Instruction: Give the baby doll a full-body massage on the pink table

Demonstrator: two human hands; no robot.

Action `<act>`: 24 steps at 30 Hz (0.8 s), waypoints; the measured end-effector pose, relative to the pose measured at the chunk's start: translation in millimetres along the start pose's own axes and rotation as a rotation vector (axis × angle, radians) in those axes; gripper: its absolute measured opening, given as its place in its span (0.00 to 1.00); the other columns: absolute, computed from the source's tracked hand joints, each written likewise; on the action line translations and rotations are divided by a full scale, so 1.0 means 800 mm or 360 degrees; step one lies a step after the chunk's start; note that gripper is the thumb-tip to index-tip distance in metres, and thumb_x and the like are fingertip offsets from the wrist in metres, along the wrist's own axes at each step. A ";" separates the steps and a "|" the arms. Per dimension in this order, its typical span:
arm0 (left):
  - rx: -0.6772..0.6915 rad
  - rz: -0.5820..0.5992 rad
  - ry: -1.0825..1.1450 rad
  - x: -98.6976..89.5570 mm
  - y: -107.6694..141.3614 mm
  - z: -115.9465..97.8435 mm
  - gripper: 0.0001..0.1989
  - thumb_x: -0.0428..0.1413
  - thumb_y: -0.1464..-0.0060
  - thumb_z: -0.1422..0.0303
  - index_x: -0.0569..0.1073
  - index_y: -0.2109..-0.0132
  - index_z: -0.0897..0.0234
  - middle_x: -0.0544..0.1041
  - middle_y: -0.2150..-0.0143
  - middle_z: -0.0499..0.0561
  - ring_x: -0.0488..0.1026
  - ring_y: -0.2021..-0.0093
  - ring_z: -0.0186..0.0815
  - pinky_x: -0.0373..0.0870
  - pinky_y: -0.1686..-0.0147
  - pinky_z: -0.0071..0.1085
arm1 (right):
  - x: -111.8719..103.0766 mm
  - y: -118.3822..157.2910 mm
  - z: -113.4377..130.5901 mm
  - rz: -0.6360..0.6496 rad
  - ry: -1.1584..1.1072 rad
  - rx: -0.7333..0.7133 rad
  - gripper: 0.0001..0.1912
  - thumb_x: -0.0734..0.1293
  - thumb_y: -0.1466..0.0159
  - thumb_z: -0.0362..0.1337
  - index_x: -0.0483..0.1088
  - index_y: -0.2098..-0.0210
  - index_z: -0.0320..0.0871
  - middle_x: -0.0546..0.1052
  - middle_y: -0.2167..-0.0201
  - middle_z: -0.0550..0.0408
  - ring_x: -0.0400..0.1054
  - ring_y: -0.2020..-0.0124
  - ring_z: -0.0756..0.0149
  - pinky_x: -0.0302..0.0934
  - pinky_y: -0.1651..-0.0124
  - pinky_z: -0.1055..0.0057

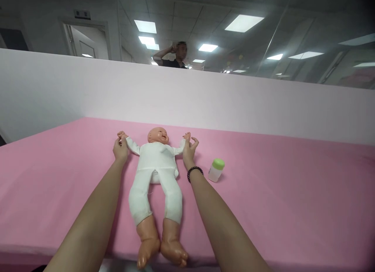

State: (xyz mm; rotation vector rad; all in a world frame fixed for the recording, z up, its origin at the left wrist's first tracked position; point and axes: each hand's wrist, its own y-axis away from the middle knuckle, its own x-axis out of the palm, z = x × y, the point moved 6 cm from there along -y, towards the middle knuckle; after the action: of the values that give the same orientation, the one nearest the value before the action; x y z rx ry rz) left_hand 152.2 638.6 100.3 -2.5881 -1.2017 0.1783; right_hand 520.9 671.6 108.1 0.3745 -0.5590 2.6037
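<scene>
Two bare forearms fill the foreground, the left forearm (93, 213) and the right forearm (225, 221), that one wearing a black coiled-looking bracelet (195, 168) at the wrist. And between them, the centre of attention: a baby doll (156, 157) with a white cloth body and shiny, flesh-toned head, hands and feet, flat on its back on a table covered in smooth pink cloth (281, 194). Its toes are right at the near edge, its head at the far end, turned to the right.

Out at the doll's spread arms, the left hand (120, 150) is closed round one little wrist, and the right hand (190, 150) has the other, thumb and fingers curled about it; how hard either squeezes, we can't tell. Just beyond the bracelet stands a small translucent white bottle with a green lid (216, 170), leaning a touch, nobody on it.

So how does this one handle? The clothed trunk looks soft and padded, easy to grip; the glossy hands and feet look stiff and rather slippery. The head is probably the weighty end. Best purchase, I'd judge: the white sleeves for the arms, or a palm under the back with another behind the head.
</scene>
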 end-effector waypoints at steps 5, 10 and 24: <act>-0.0225 0.0106 -0.0139 0.000 -0.021 0.017 0.16 0.59 0.41 0.56 0.77 0.54 0.62 0.80 0.57 0.54 0.77 0.56 0.43 0.72 0.50 0.38 | -0.005 -0.015 -0.007 0.0002 -0.0146 0.0233 0.24 0.71 0.39 0.54 0.64 0.54 0.45 0.79 0.48 0.48 0.73 0.49 0.64 0.67 0.48 0.69; -0.0163 0.0107 -0.0325 0.005 -0.012 0.007 0.22 0.60 0.43 0.56 0.72 0.45 0.61 0.80 0.52 0.57 0.77 0.52 0.44 0.71 0.49 0.39 | 0.009 -0.009 -0.011 0.0311 0.0233 0.0128 0.28 0.67 0.38 0.59 0.68 0.49 0.46 0.80 0.52 0.50 0.75 0.55 0.63 0.68 0.56 0.70; 0.0345 0.0476 0.0057 0.041 0.000 -0.007 0.22 0.53 0.38 0.63 0.73 0.39 0.57 0.75 0.39 0.53 0.71 0.39 0.43 0.67 0.40 0.39 | 0.024 -0.005 -0.003 0.0542 0.0346 -0.0296 0.25 0.55 0.29 0.48 0.70 0.40 0.46 0.70 0.35 0.53 0.63 0.34 0.67 0.53 0.30 0.66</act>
State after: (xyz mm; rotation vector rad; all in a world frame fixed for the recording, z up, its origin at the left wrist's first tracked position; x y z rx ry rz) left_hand 174.9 662.4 105.6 -2.5506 -0.7319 0.3032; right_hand 506.2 682.8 114.1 -0.0718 -0.8405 2.8306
